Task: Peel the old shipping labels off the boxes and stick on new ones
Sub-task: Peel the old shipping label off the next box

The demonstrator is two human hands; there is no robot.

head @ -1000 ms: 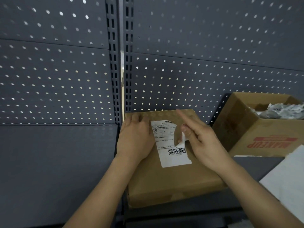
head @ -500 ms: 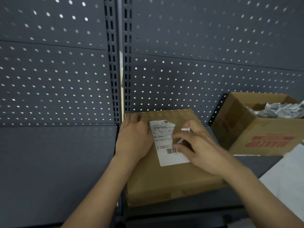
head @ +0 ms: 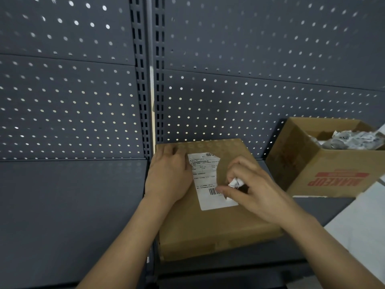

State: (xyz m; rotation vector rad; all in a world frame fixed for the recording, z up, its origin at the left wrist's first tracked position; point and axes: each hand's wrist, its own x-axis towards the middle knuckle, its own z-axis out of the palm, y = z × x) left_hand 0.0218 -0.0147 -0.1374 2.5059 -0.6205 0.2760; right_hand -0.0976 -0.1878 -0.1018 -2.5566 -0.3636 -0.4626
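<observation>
1. Where its right side is torn away, the shipping label [head: 205, 180] bares brown cardboard; it sits on top of the closed box [head: 208, 230], low in the middle of the frame.
2. The right hand [head: 254, 188] is at the label's right edge, its fingers [head: 229, 189] curled and pinching a crumpled white label scrap [head: 235, 182].
3. The left hand [head: 168, 178] lies flat on the box top just left of the label, its fingers [head: 173, 152] straight and close together.
4. The box rests on a dark shelf [head: 73, 215] against a pegboard panel [head: 250, 90].
5. At the right edge stands an open box [head: 333, 174] holding crumpled paper scraps [head: 350, 139].
</observation>
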